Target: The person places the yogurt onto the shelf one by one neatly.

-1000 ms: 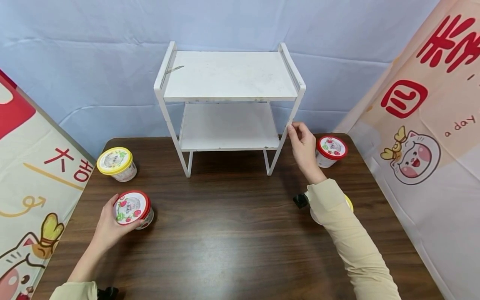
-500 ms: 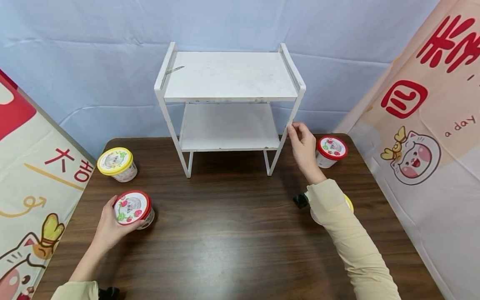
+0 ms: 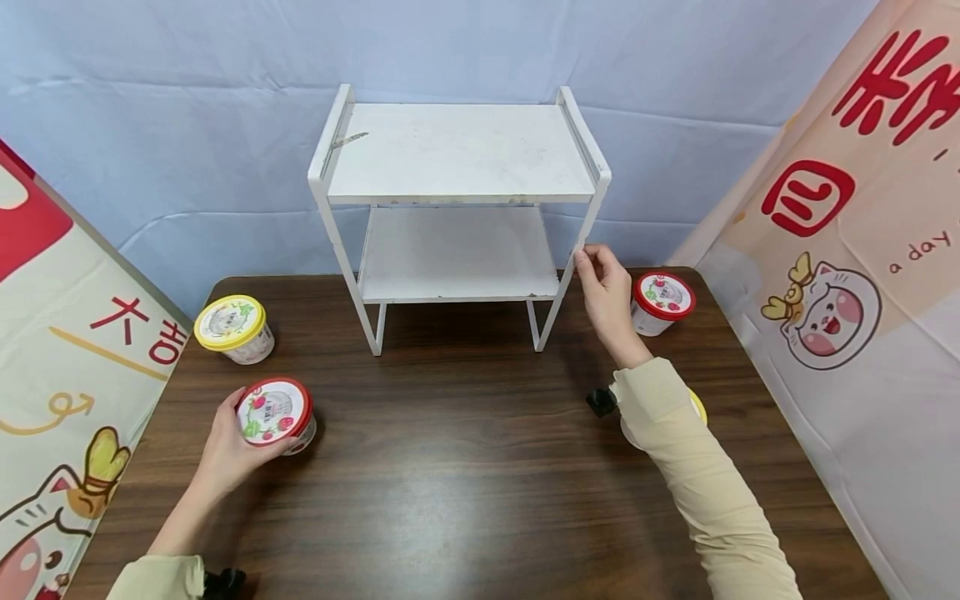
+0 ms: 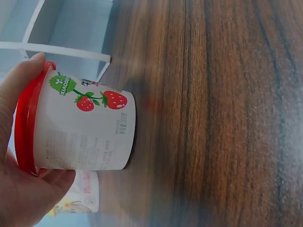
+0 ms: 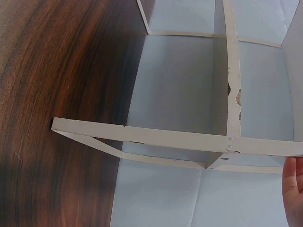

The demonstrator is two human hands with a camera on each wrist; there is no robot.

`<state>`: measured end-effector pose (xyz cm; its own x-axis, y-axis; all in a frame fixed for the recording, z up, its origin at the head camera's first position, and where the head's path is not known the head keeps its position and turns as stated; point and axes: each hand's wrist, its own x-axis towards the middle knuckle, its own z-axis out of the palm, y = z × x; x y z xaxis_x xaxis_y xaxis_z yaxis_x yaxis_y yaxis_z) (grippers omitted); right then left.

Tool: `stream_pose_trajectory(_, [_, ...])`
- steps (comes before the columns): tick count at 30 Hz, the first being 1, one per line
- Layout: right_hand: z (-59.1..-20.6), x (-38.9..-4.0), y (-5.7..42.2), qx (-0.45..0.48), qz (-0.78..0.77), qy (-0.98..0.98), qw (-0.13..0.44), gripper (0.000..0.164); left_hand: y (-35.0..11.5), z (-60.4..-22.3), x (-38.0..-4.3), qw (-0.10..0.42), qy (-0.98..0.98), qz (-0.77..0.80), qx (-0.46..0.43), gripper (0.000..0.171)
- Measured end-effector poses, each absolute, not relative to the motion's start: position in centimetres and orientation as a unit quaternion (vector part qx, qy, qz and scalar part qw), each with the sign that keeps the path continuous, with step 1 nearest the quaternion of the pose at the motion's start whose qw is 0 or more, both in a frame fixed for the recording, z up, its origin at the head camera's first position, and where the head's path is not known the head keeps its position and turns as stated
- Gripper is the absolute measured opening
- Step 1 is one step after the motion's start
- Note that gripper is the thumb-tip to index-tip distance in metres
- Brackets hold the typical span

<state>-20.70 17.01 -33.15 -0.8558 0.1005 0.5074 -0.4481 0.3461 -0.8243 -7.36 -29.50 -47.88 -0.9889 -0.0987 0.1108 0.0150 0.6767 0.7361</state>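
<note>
My left hand (image 3: 228,446) grips a red-lidded paper tub (image 3: 276,412) by its lid, thumb on one side and fingers on the other. Strawberries are printed on the tub's white wall (image 4: 87,127) in the left wrist view. Whether its base touches the table cannot be told. At the right side of a white two-tier shelf rack (image 3: 461,150), my right hand (image 3: 609,300) pinches the front upright. Only part of that hand (image 5: 294,187) shows at the edge of the right wrist view, against the rack's upright (image 5: 165,137).
A yellow-lidded tub (image 3: 234,327) stands behind the left hand. Another red-lidded tub (image 3: 662,302) stands right of the right hand. The right sleeve mostly covers a second yellow-lidded tub (image 3: 698,407). Blue cloth (image 3: 225,125) hangs behind the dark wooden table (image 3: 450,467).
My left hand and the red-lidded tub have shifted slightly right and away from me within the last half second. The right hand and the rack have stayed put.
</note>
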Motion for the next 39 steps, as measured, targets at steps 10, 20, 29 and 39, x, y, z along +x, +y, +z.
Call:
stream_pose_trajectory(10, [-33.2, -20.7, 17.0, 0.115, 0.566, -0.778, 0.246, 0.02, -28.5, -47.2, -7.8, 0.064, -0.915, -0.399, 0.013, 0.108])
stream_pose_trajectory(20, [-34.1, -21.5, 17.4, 0.109, 0.567, -0.778, 0.248, 0.02, -27.3, -46.7, -8.4, 0.06, -0.913, -0.402, 0.001, 0.11])
stream_pose_trajectory(29, [-33.3, -20.8, 17.0, 0.111, 0.568, -0.778, 0.245, 0.02, -26.2, -46.2, -8.8, 0.072, -0.913, -0.402, -0.014, 0.11])
stream_pose_trajectory(39, [-33.3, -20.8, 17.1, 0.111, 0.565, -0.779, 0.247, 0.02, -25.0, -46.0, -9.5, 0.069, -0.908, -0.411, -0.035, 0.11])
